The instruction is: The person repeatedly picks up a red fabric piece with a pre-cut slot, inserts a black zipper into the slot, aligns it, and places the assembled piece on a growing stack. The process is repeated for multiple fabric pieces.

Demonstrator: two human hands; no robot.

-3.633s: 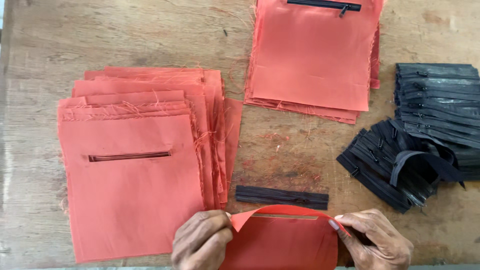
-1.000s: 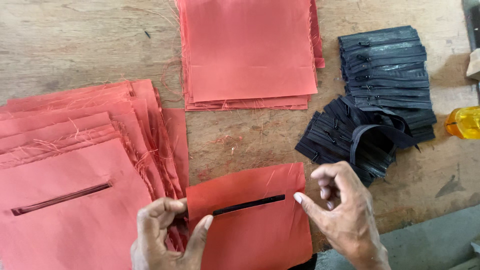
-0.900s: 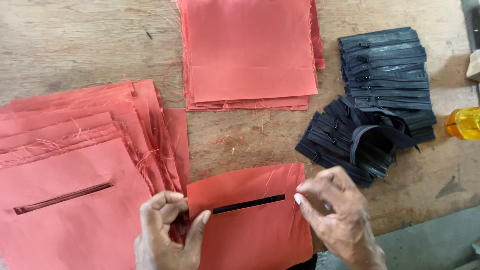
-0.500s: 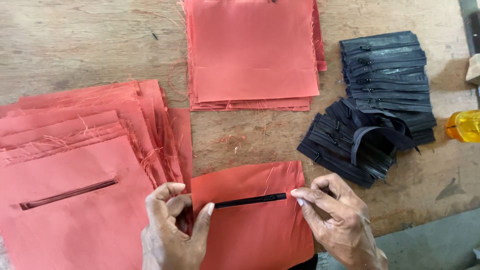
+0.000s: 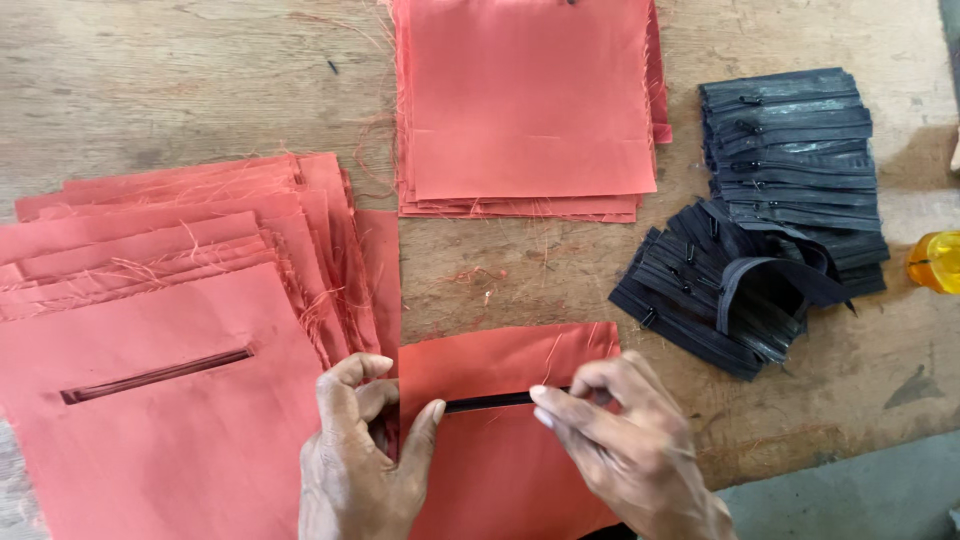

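A red fabric piece (image 5: 500, 470) lies at the table's front edge with a black zipper (image 5: 490, 402) showing through its slot. My left hand (image 5: 362, 455) presses the fabric's left end, thumb tip at the zipper's left end. The fingers of my right hand (image 5: 625, 450) rest on the zipper's right end and hide it. To the left lies a fanned stack of red pieces (image 5: 170, 330); the top one has an empty slit (image 5: 155, 375).
Another stack of red fabric pieces (image 5: 530, 110) lies at the back centre. A pile of black zippers (image 5: 770, 210) sits to the right. A yellow object (image 5: 935, 262) shows at the right edge. The wooden table (image 5: 180, 80) ends near the lower right.
Earlier I held the red piece folded, with a zipper lying loose on the table. Now the piece lies flat with the zipper in its slot, and both hands have closed in on its ends.
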